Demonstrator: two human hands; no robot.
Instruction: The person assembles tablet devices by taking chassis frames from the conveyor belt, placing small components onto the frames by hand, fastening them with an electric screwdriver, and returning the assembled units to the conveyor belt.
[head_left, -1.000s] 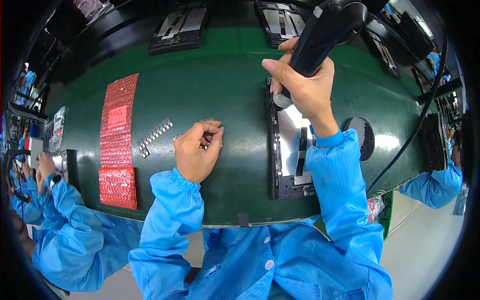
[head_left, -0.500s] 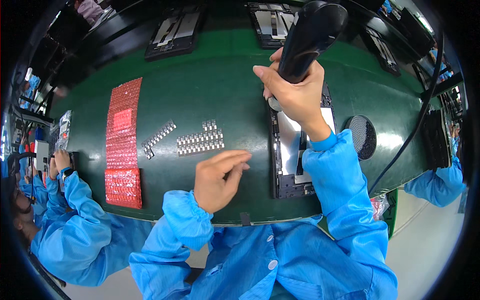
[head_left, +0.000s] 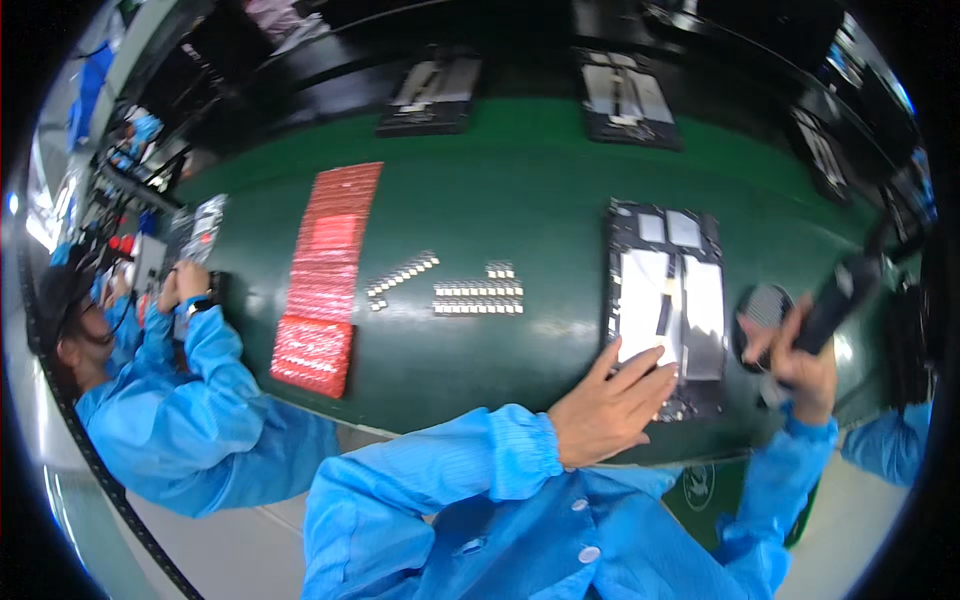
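An opened tablet (head_left: 640,290) lies on the green table in front of me, its silver battery panels and black frame exposed. My left hand (head_left: 612,408) rests with fingers spread over its lower left part, fingertips touching the silver panel. To the right of the tablet, my right hand (head_left: 808,372) grips a black electric screwdriver (head_left: 842,300), which tilts up to the right and is blurred. Its tip cannot be made out. Beside that hand stands a round dark dish (head_left: 768,304) with a dotted grey surface, partly behind my fingers.
Several small metallic parts (head_left: 478,297) lie in rows on the table (head_left: 540,360). Left of them is red bubble wrap (head_left: 325,290), folded at its near end. More opened tablets (head_left: 628,98) line the far side. A co-worker in a blue sleeve (head_left: 225,355) sits at the left.
My right hand has moved from above the tablet to its right, carrying the electric screwdriver. My left hand has come onto the tablet. The view has shifted, so the tabletop appears moved.
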